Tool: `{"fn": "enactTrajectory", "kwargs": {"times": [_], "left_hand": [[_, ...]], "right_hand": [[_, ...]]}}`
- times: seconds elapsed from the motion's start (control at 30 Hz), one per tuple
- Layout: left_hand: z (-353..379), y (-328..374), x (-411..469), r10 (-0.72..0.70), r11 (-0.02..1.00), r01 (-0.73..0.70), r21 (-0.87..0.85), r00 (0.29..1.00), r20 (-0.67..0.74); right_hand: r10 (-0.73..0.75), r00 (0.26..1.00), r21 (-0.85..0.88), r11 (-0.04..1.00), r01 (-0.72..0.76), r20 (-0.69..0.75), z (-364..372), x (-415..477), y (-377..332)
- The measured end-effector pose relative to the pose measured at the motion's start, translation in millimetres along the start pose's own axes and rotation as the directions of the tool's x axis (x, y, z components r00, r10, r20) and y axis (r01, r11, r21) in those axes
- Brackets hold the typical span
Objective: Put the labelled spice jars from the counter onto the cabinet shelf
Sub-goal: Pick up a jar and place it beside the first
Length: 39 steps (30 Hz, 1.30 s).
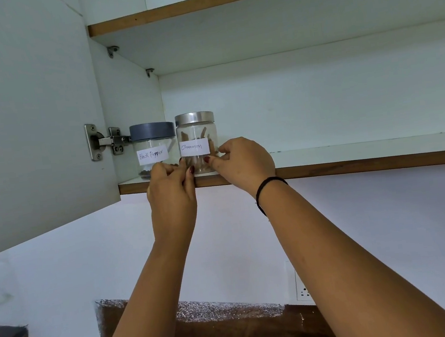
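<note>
White cabinet shelf with a brown wood front edge has two upright jars at its left end, right by the front: clear grey-lidded Black Pepper jar, and just beside it a clear steel-lidded Cinnamon jar.

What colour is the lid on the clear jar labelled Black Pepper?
Dark grey round lid, best seen in the head view.

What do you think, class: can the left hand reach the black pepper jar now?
Probably yes: the left hand is at the base of the black pepper jar, nothing between, once it releases the cinnamon jar.
</note>
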<state>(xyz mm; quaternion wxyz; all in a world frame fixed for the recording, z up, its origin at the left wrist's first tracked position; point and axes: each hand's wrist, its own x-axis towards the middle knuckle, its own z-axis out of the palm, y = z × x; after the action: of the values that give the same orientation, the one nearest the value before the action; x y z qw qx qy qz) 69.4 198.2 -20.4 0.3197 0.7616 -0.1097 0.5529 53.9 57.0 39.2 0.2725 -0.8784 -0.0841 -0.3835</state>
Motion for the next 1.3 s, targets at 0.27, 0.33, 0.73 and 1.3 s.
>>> {"fn": "enactTrajectory", "kwargs": {"times": [0.27, 0.33, 0.73, 1.3], "left_hand": [[-1, 0, 2, 0.004, 1.0, -0.004, 0.003, 1.0, 0.008], [-2, 0, 3, -0.009, 1.0, 0.01, -0.022, 1.0, 0.016], [-48, 38, -34, -0.095, 0.87, 0.054, -0.489, 0.994, -0.06], [-40, 106, -150, -0.199, 0.704, 0.31, -0.639, 0.95, 0.242]], "right_hand": [[-0.004, 1.0, 0.065, 0.998, 0.005, -0.017, -1, -3, 2], [-0.002, 0.999, 0.09, 0.996, 0.006, -0.042, 0, -5, 3], [-0.278, 0.902, 0.372, 0.839, 0.396, -0.332, -18, -86, 17], [-0.073, 0.96, 0.555, 0.802, 0.218, -0.272, -57, -194, 62]]}}
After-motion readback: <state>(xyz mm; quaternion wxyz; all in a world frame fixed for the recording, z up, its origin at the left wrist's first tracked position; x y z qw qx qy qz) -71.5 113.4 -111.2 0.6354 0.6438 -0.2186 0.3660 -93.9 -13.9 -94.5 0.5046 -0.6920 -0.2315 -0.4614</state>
